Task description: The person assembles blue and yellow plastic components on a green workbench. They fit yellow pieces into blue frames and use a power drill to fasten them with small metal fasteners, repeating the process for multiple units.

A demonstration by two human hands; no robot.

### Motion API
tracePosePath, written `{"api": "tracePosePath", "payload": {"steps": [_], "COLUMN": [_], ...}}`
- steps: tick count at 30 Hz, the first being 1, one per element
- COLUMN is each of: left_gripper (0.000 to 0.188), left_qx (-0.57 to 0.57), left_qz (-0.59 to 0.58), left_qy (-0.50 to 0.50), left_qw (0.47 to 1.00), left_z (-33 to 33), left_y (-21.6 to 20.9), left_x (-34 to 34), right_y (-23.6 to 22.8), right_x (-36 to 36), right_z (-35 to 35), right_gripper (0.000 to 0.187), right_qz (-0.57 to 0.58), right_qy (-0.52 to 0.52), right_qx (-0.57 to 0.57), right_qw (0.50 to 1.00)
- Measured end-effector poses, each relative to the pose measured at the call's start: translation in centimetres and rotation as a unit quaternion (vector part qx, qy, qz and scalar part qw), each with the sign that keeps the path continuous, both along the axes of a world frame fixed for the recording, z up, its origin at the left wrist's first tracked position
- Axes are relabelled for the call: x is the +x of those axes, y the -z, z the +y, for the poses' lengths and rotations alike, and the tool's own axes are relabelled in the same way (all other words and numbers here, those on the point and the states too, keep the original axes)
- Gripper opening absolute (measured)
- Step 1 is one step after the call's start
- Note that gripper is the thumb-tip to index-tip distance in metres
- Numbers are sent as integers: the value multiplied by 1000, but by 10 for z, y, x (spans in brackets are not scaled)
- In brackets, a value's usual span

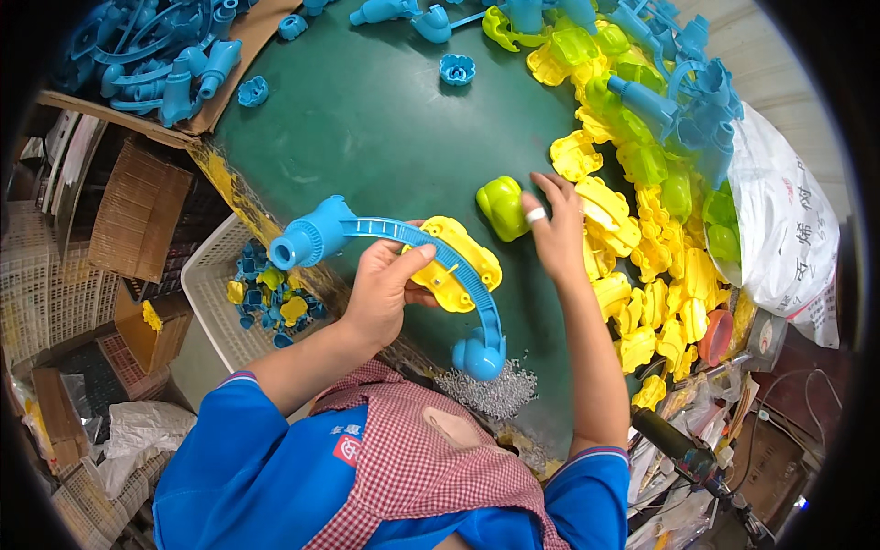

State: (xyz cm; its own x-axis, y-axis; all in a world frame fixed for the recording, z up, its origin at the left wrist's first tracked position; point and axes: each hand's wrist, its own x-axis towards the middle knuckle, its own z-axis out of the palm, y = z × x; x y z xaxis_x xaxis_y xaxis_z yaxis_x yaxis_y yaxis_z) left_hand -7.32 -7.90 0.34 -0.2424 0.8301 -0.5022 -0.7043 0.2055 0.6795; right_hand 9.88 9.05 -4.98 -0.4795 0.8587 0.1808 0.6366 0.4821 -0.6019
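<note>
My left hand (pixel 380 291) is closed on a curved blue plastic part (pixel 458 266), its thumb pressed on the ribbed arc. Against the underside of that arc sits a yellow plastic shell (pixel 447 289), held in the same grip. The blue part has a wide socket end at the upper left and a rounded knob at the lower right. My right hand (pixel 557 229) has its fingers apart, with the thumb at the edge of a lime-green plastic shell (pixel 502 209) on the green tabletop (pixel 367 137). Whether the thumb touches it, I cannot tell.
Yellow shells (pixel 660 302) and blue and green parts are heaped along the right. A pile of small screws (pixel 490 390) lies near the front edge. A black power screwdriver (pixel 674 440) is at lower right. A cardboard box (pixel 234 69) and white basket (pixel 215 293) of parts stand left.
</note>
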Motion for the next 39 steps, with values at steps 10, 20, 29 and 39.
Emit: {"api": "tracePosePath", "payload": {"steps": [10,20,29,39], "left_gripper": [33,42,43,46], "left_qx": [10,47,75,75], "left_qz": [-16,7,1,9], "left_qy": [-13,48,19,44], "left_qw": [1000,998,997,996], "left_z": [2,8,9,7], "left_y": [-5,-12,-13,-22], "left_x": [9,27,38,35], "right_y": [-13,-74,-69,-71], "right_x": [17,26,18,9], "right_z": [-52,-102,-103,-109], "right_gripper": [58,60,53,50], "right_qz": [137,98,87,329], "right_qy": [78,-86,-96,-18], "right_qx": [-13,204,248,-120], "right_qw": [987,970,960,936]}}
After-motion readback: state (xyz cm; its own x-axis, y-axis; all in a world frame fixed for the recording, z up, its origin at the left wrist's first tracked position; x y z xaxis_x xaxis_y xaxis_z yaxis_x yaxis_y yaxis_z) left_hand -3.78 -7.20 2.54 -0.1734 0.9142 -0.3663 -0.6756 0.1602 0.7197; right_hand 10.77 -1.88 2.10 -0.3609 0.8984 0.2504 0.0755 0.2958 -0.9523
